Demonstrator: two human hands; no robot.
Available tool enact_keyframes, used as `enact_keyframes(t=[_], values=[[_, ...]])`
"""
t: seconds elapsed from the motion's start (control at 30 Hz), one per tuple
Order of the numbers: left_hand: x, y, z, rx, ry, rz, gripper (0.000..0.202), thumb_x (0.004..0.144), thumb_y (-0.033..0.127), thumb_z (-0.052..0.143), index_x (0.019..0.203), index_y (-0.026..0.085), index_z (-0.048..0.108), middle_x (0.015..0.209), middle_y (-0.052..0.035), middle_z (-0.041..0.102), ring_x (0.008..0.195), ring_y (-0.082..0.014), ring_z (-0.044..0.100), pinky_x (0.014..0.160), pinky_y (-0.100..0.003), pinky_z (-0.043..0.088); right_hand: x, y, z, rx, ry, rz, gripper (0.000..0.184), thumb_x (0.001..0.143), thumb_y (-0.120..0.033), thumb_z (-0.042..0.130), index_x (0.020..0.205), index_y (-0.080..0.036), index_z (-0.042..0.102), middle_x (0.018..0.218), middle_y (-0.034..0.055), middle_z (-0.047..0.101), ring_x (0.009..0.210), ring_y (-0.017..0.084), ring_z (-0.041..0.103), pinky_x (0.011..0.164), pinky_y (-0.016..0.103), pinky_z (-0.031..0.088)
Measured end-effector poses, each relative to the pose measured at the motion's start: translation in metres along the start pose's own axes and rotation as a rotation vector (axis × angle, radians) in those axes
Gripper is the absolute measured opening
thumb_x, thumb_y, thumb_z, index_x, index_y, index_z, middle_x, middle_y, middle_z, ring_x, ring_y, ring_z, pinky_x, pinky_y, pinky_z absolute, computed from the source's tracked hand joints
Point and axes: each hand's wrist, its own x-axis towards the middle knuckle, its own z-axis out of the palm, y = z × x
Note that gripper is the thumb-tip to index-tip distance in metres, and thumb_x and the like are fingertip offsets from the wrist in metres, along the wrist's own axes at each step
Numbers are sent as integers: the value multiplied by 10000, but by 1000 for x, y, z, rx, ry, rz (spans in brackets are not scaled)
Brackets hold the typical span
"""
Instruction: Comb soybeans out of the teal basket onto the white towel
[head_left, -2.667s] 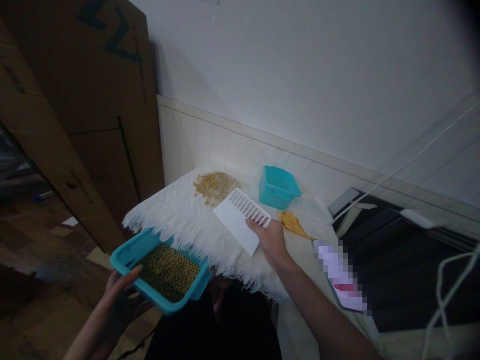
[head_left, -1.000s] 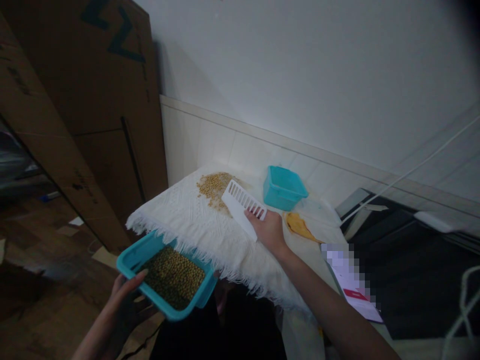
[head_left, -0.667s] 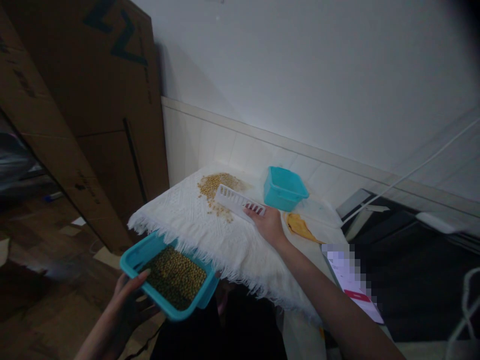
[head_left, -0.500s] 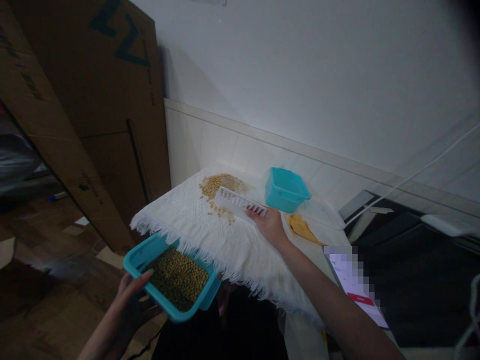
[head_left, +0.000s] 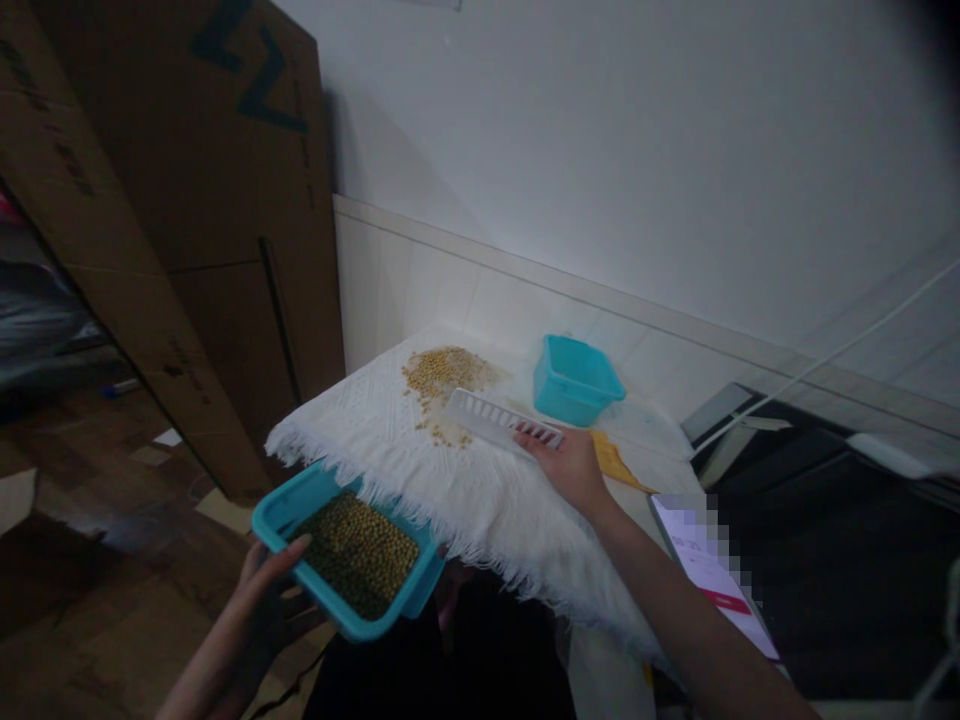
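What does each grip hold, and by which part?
Left grip: the nearer teal tub, by its rim. Right grip: the white panel, by its slotted side.

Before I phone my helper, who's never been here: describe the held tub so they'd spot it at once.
Right of the tall cardboard box spreads a white fringed cloth. At its near edge, the left hand holds a turquoise tub. Small yellowish beans show inside it, and it is off in the hand, while the other turquoise tub stands near the wall.
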Motion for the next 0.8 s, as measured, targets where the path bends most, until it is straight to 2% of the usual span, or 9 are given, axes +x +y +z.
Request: enact_keyframes(t=[0.1,0.27,0.4,0.53,0.67,0.8], values=[[-1,-3,2,47,17,12,870,644,121,1097,1378,329,679,958,-25,855,807,-357,893,786,-497,767,-17,0,-17,-34,53,13,393,794,-632,906,842,-246,962,802,110,905,722,362,844,671,424,647],[-4,-15,8,119,-5,36,787,766,232,1055,1417,357,630,984,-30,808,847,-375,890,813,-568,770,-37,0,-37,-103,55,39,389,807,-649,906,753,-265,927,675,83,842,636,355,802,568,404,597],[-17,-16,17,127,-12,24,820,772,249,1052,1461,374,625,1032,-36,803,860,-341,886,807,-511,766,-40,-1,-39,-62,14,50,420,797,-678,916,758,-261,931,701,93,864,604,342,798,560,403,604],[-27,-10,22,148,-48,-5,867,721,147,1043,1438,370,609,996,-12,782,843,-330,879,790,-488,768,-35,-2,-37,-70,21,33,396,790,-647,903,755,-254,940,724,103,878,585,331,803,552,393,604],[-23,-10,21,153,-33,-39,982,652,189,1100,1467,375,585,1006,-14,781,844,-334,879,786,-493,761,-30,-1,-34,-61,12,22,386,797,-626,891,801,-246,958,779,111,900,663,355,857,596,401,653],[-19,-14,19,141,-43,-28,978,671,230,1121,1483,355,589,1042,-24,798,800,-291,869,777,-457,761,-29,1,-37,-68,-55,-11,374,836,-615,910,838,-246,966,824,111,915,719,371,895,636,408,695]])
